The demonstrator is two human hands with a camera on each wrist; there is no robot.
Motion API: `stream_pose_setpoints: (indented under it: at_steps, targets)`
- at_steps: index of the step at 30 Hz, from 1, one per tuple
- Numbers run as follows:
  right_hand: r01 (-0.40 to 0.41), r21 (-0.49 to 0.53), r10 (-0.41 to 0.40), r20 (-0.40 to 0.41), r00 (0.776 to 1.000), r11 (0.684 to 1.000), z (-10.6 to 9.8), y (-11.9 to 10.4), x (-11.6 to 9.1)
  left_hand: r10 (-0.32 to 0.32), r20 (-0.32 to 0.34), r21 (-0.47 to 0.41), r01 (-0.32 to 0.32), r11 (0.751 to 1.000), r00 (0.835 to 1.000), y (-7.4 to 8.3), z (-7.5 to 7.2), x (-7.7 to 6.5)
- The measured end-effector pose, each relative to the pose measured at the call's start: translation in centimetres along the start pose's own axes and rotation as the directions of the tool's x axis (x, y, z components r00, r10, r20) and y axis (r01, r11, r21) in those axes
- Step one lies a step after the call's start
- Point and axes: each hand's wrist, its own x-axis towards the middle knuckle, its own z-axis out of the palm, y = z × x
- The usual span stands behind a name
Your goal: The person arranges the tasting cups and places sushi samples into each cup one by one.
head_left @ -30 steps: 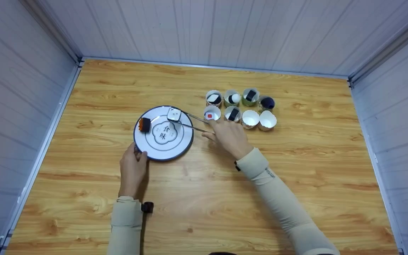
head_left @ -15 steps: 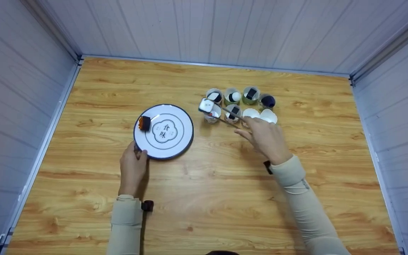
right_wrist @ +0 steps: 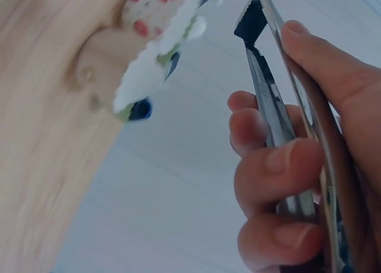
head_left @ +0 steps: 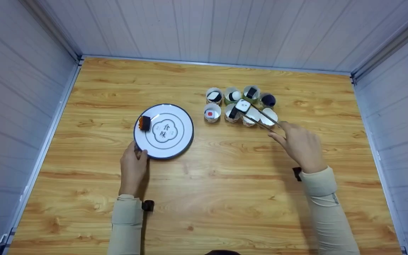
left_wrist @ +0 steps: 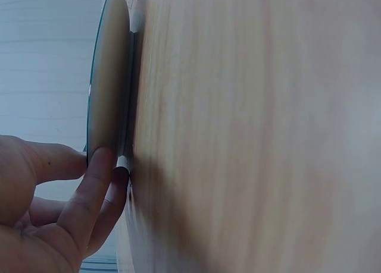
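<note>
My left hand (head_left: 132, 170) pinches the near-left rim of a white, blue-edged plate (head_left: 165, 150), thumb on top; in the left wrist view, fingers (left_wrist: 89, 195) reach under the plate. On the plate's left side sits a dark sushi piece (head_left: 146, 123) with an orange edge. My right hand (head_left: 301, 145) grips metal tongs (right_wrist: 271, 100), fingers curled round both arms. Between the tong tips is a white-topped sushi piece (head_left: 243, 106) with dark sides, held above the paper cups. In the right wrist view mostly its dark side (right_wrist: 251, 22) shows.
Several paper cups stand in two rows right of the plate. One front cup (head_left: 212, 119) holds a piece with a red centre; a back cup (head_left: 268, 101) holds something dark purple. Front cups at the right (head_left: 269, 118) show white insides. Pale walls (head_left: 204, 32) border the wooden table.
My right hand has carried the tongs and the white-topped sushi piece from over the plate rightward to above the cups. The left hand and plate have stayed put.
</note>
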Motion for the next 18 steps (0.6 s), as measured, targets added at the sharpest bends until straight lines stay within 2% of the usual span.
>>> stream_pose_setpoints:
  at_steps: [4, 9, 18]
  targets:
    - [-0.019, 0.009, 0.019, 0.002, 1.000, 1.000, 0.0, 1.2, -1.0, -0.016, 0.010, 0.001, 0.016, 1.000, 1.000, 0.0, 0.0, 0.1]
    - [-0.059, 0.029, 0.057, 0.064, 0.996, 0.998, 0.3, 2.0, -1.6, -0.050, 0.018, 0.006, 0.050, 0.999, 0.999, 0.1, -0.2, 0.3]
    - [-0.082, 0.010, 0.080, 0.133, 0.988, 0.997, 0.8, 2.1, -1.6, -0.030, 0.019, -0.014, 0.030, 0.999, 0.999, 0.0, 0.0, 0.3]
